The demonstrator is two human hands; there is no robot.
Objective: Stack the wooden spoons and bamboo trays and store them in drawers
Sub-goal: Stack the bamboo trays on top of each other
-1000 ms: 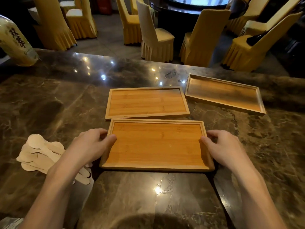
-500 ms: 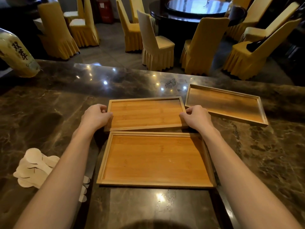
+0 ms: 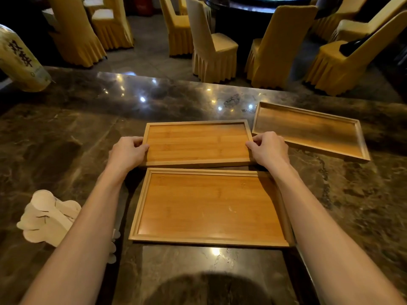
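Note:
Three bamboo trays lie on a dark marble counter. The near tray (image 3: 209,208) sits flat in front of me. Just beyond it is the middle tray (image 3: 198,142); my left hand (image 3: 126,151) grips its left short edge and my right hand (image 3: 269,148) grips its right short edge. Its near side looks slightly raised off the counter. The third tray (image 3: 310,130) lies angled at the far right, untouched. A pile of pale wooden spoons (image 3: 47,216) rests at the near left, partly hidden by my left forearm.
A large pale bottle with black characters (image 3: 19,60) leans at the far left of the counter (image 3: 66,133). Beyond the counter's far edge stand several yellow-covered chairs (image 3: 211,45) around a dark round table (image 3: 253,9).
Both hands left the near tray's ends, reached forward and took hold of the middle tray's short edges. The near tray stays in place.

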